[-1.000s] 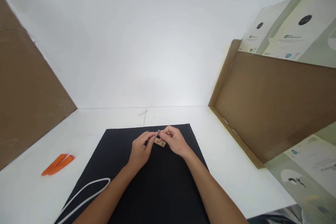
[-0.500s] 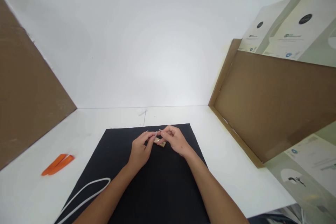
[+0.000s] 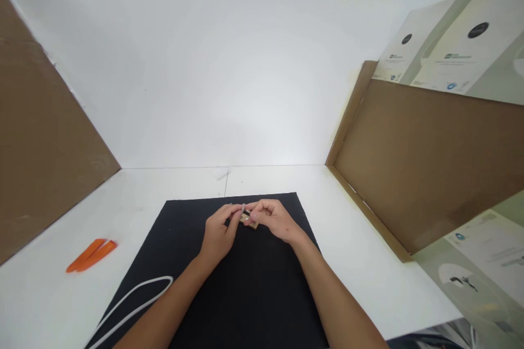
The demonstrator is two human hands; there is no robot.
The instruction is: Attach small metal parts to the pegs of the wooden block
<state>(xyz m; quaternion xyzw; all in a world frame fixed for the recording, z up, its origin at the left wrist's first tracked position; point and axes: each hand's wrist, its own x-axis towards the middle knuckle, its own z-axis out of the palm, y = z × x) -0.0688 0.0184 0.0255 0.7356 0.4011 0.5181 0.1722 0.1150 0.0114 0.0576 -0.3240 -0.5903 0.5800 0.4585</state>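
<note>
My left hand (image 3: 220, 230) and my right hand (image 3: 275, 220) meet near the far part of a black mat (image 3: 245, 289). The left thumb and fingers pinch a small whitish piece (image 3: 243, 208), too tiny to name. Between the right thumb and fingers is a small dark piece (image 3: 246, 212), its end close to the whitish one; whether they touch I cannot tell. Just below the fingertips lies a small tan block (image 3: 254, 225), partly hidden by my right fingers.
A white cable (image 3: 141, 285) loops over the mat's left side, beside my left forearm. Orange strips (image 3: 90, 255) lie on the white table (image 3: 45, 300) at the left. Cardboard panels (image 3: 49, 136) stand at both sides, and a white wall (image 3: 229, 65) rises behind.
My right hand has shifted slightly down and left, bringing the dark piece closer to the left fingertips. My left hand has hardly moved.
</note>
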